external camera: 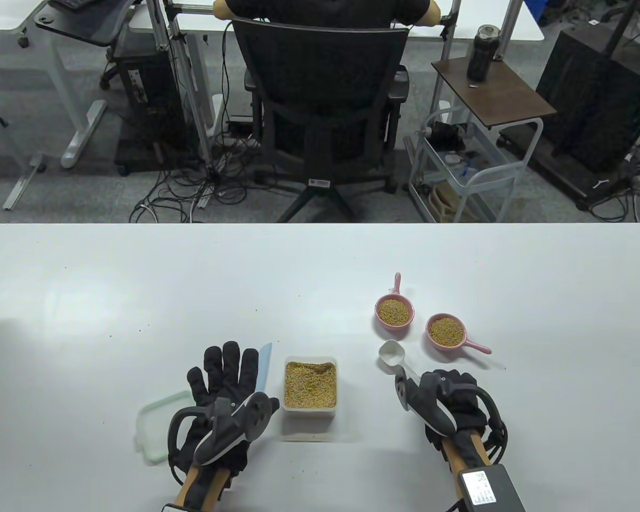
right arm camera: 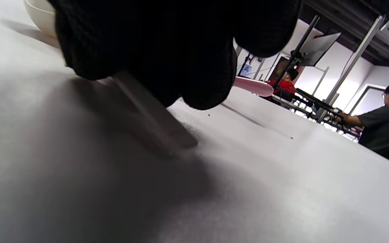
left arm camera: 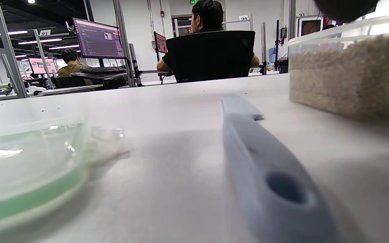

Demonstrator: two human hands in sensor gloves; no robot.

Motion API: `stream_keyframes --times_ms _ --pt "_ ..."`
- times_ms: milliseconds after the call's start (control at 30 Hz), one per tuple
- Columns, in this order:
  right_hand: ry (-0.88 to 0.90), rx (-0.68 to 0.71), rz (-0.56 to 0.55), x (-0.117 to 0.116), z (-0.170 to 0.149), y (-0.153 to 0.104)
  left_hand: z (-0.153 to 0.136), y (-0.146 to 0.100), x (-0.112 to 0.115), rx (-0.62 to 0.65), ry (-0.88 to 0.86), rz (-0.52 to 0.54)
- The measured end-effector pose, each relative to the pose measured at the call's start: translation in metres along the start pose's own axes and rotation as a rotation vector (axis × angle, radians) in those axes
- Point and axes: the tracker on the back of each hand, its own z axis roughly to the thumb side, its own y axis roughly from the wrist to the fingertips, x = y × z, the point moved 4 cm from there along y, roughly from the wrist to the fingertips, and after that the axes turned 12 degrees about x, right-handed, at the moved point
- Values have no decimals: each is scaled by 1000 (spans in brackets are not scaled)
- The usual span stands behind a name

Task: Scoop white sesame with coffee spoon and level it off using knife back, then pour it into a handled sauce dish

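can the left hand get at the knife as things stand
Probably yes: the left hand lies flat with straight fingers right beside or over the knife, with nothing between; the sesame box sits clear on the knife's other side.

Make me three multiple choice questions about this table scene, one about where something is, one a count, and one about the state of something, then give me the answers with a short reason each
1. Where does the knife lie?
A. Between the left hand and the sesame box
B. Inside a pink dish
C. On the lid

2. How many pink dishes stand on the table?
A. One
B. Two
C. Three

3. What is the state of the spoon's bowl?
A. Heaped with sesame
B. Empty
C. Turned upside down

Answers:
1. A: the pale blue blade shows just right of the left hand and left of the sesame box, while the lid lies bare further left.
2. B: one dish points its handle away, the other dish points its handle right.
3. B: the spoon shows only a white inside, its handle under the right hand.
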Motion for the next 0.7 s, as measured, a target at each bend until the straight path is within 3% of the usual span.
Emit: stream_keyframes --times_ms 167,467,600,700 --pt "-76 8 -28 -1 6 -2 1 0 0 1 4 0" --pt "-1 -15 5 -2 -5 -3 2 0 0 9 5 3" --pt "79 -15 -5 18 -16 -5 2 0 0 11 1 6" --pt "153 -5 -53 49 -25 -9 2 0 0 12 2 9"
